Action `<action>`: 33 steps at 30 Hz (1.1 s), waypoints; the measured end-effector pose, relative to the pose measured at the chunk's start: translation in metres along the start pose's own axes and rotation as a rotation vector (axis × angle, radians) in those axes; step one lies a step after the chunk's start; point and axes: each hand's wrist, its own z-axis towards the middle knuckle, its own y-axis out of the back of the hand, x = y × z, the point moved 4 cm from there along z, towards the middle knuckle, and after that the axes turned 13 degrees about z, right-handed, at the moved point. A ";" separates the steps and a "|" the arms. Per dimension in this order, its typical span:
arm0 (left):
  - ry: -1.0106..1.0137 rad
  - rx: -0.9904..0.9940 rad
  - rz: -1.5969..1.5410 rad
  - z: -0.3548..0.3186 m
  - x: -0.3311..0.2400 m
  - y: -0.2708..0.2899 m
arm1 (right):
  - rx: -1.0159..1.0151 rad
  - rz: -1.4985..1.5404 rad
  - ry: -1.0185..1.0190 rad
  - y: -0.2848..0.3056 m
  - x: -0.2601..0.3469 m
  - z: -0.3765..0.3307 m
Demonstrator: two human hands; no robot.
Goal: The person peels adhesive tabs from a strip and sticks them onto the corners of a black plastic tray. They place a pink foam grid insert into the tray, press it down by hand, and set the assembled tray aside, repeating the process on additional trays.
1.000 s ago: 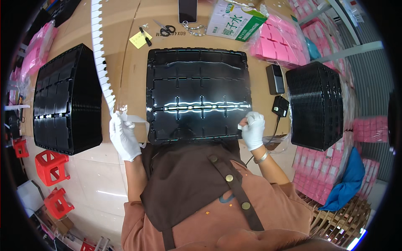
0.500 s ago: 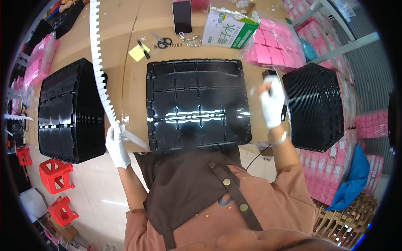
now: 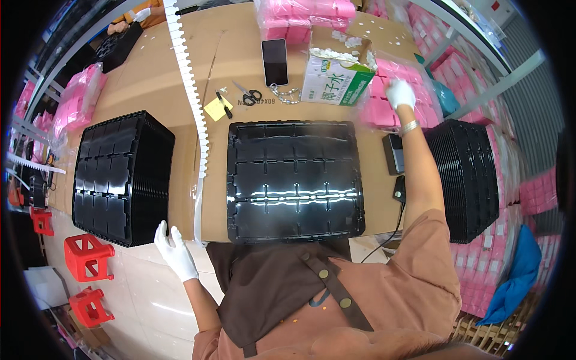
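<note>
A black plastic tray [image 3: 294, 180] lies in front of me, with a small greyish square near its lower right corner. Left of it, a long white strip with a notched edge [image 3: 188, 78] runs across the table to the front edge. My left hand [image 3: 175, 251], in a white glove, is held open just beyond that edge, fingers apart and empty. My right hand [image 3: 401, 95], also white-gloved, reaches over pink blocks in clear plastic [image 3: 429, 111] at the right; its fingers curl out of sight. Stacks of black trays stand left [image 3: 129, 180] and right [image 3: 465, 180].
Behind the tray are a phone [image 3: 275, 62], scissors [image 3: 248, 95], a bead chain [image 3: 285, 94], a pen on a yellow note [image 3: 217, 109] and a carton of white scraps [image 3: 337, 75]. A small black device [image 3: 393, 154] and cable lie right. Another person's gloved hand [image 3: 141, 14] shows far left.
My left hand has let go of the white strip and opened. My right hand has moved away from beside the tray, up to the pink blocks. The whole view has shifted.
</note>
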 end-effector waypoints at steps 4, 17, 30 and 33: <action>0.081 0.141 -0.014 -0.005 -0.025 0.002 | -0.116 0.131 0.031 -0.046 -0.031 -0.051; 0.129 0.880 -0.651 -0.054 -0.123 -0.093 | -0.058 0.212 0.104 -0.059 -0.042 -0.035; 0.075 1.687 -1.163 -0.088 -0.194 -0.113 | 0.043 0.729 0.522 0.065 0.115 -0.168; 0.320 1.687 -1.214 -0.082 -0.236 -0.127 | 0.501 0.944 0.404 0.016 0.160 -0.244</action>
